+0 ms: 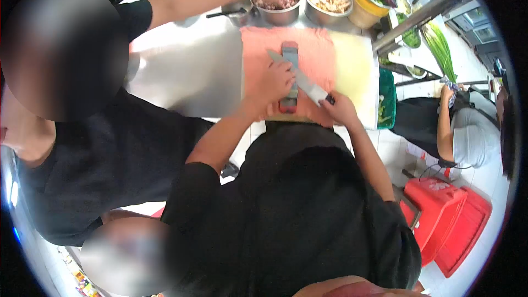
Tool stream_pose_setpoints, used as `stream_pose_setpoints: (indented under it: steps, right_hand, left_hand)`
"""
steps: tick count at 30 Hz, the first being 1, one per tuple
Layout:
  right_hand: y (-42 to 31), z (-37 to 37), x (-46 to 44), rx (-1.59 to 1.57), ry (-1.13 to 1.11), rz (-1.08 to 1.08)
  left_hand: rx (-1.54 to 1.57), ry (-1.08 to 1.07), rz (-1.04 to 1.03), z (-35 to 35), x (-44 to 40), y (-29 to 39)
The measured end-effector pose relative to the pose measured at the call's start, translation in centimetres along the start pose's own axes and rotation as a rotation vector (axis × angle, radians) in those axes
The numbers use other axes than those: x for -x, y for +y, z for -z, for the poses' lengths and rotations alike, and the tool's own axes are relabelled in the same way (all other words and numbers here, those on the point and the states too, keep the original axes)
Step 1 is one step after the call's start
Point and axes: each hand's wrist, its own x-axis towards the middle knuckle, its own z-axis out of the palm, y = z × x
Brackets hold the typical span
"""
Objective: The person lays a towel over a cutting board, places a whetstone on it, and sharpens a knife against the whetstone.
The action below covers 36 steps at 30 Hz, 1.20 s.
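A knife (312,87) lies diagonally over a grey sharpening stone (290,52) in a holder with reddish ends. My right hand (341,109) is closed round the knife's dark handle. On the flat of the blade, near its middle, press the fingers of my left hand (276,81); the blade's tip points up and left. Under the stone is a pink cloth (258,44), spread beside a pale yellow cloth (355,66) at the table's right end.
At left, a co-worker reaches across the steel table (187,71) into a metal bowl (280,21). Beside it stand a bowl of pale pieces (328,3) and a yellow vegetable container (366,14). Another person stands at right, above red bins (440,209).
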Motion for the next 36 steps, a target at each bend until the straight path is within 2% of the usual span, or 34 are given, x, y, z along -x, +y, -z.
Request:
stream_pose_setpoints:
  steps: [5, 7, 10, 13, 16, 18, 20, 25, 30, 31, 33, 34, 36]
  right_hand:
    - [-3.1, 1.2, 2.4, 0.003, 0.005, -0.003]
    - [-1.2, 0.4, 3.1, 0.013, -0.023, 0.027]
    - [-0.6, 1.2, 4.9, -0.022, -0.129, -0.137]
    - [-0.7, 2.0, 4.5, -0.023, -0.083, -0.088]
    - [-1.0, 2.1, 1.6, 0.059, -0.060, -0.061]
    - [-1.3, 1.4, 0.0, 0.053, 0.035, 0.062]
    - [-1.9, 2.0, -0.4, 0.065, 0.023, 0.042]
    - [-1.1, 2.5, 3.2, -0.011, -0.006, 0.092]
    - [-1.3, 2.1, 1.9, 0.052, -0.073, -0.036]
    - [-0.9, 1.3, 0.8, -0.066, 0.061, 0.127]
    - [-0.1, -1.3, -1.9, -0.259, 0.060, 0.086]
    - [-0.7, -0.7, -2.4, -0.265, -0.011, 0.093]
    - [-3.1, 1.0, -0.7, -0.109, 0.006, 0.050]
  left_hand:
    - [0.002, 0.008, 0.020, 0.6, 0.4, 0.9]
    - [0.042, -0.044, 0.019, 0.6, 0.7, 1.4]
    - [0.026, -0.093, -0.023, 0.9, 0.8, 3.1]
    - [0.064, -0.125, 0.033, 0.9, 0.1, 3.6]
    - [-0.025, -0.112, 0.062, 0.8, -1.4, 1.9]
    - [-0.044, -0.106, 0.073, 1.2, -2.6, 0.4]
    - [-0.059, -0.086, 0.060, 1.6, -3.1, -0.8]
    - [-0.059, -0.074, -0.016, 2.0, -1.0, 2.5]
    - [-0.053, -0.070, -0.001, 0.5, -0.7, 1.1]
    - [-0.077, -0.087, 0.025, 1.1, -1.8, 0.4]
    - [-0.159, 0.024, -0.029, 0.1, -2.1, -2.3]
    - [-0.093, 0.046, -0.021, 1.0, -2.3, -2.3]
    - [-0.020, 0.031, -0.021, 1.5, -1.8, -1.9]
